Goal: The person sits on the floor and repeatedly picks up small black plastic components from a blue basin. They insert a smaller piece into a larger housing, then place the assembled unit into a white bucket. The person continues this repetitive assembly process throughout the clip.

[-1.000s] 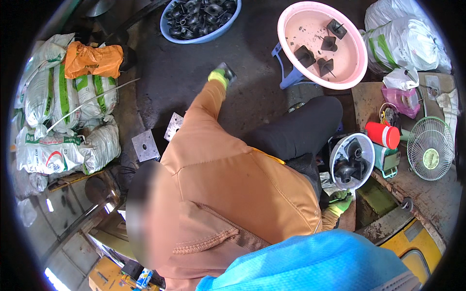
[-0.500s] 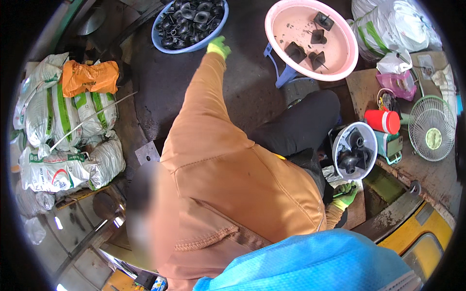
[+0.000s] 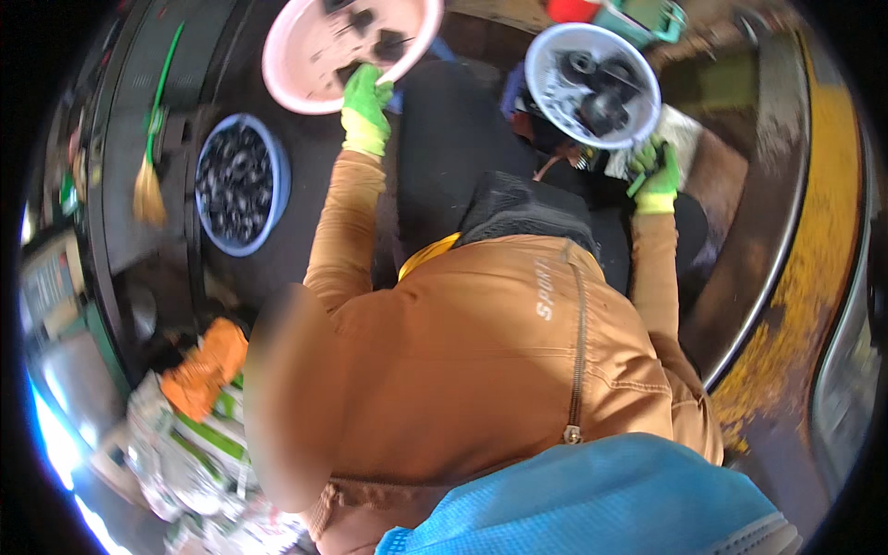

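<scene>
My left hand (image 3: 365, 100), in a green glove, is at the near rim of the pink basin (image 3: 298, 100). Its fingers look slightly spread, with the tips beside a black rubber-like part (image 3: 348, 72); whether they touch it is blurred. Other black parts with square flanges and thin stems lie in that basin. In my gloved right hand (image 3: 655, 174) is a thin green-handled tool (image 3: 635, 185), its working end hard to make out. Just beyond this hand stands a white bowl (image 3: 647, 116) holding several larger black rounded parts (image 3: 603, 112).
A blue basin (image 3: 279, 208) full of black parts sits at the left. Farther left is a green-handled broom (image 3: 150, 185). White sacks with an orange bag (image 3: 205, 370) are piled at lower left. A worn yellow machine edge (image 3: 828, 185) runs along the right.
My left hand has left the blue basin and now reaches to the pink basin. The view has turned, shifting both basins leftward. My right hand stays by the white bowl with the tool.
</scene>
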A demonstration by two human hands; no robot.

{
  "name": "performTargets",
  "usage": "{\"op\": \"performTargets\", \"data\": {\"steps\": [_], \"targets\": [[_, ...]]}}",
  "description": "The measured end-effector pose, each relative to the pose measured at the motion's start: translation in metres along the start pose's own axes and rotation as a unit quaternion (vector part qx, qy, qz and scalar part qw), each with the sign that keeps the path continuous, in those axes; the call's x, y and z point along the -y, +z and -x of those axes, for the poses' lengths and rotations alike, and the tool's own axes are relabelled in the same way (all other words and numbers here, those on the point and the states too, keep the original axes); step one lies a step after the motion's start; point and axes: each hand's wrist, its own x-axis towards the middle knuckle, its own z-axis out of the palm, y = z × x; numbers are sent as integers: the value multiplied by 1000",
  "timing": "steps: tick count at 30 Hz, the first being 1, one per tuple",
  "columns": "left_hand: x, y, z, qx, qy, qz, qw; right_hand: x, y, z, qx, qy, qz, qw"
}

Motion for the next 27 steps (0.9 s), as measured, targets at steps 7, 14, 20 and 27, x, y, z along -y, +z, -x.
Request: {"op": "performTargets", "data": {"steps": [7,14,20,27], "targets": [[16,206,29,470,168,-447,742,3,2,2,-18,-29,-46,998],[139,284,81,499,342,-607,515,2,8,5,-63,-47,-49,996],[138,297,73,465,376,-605,525,4,13,7,-61,-19,-7,998],[49,276,105,475,340,-222,781,-25,40,25,54,-207,242,946]]}}
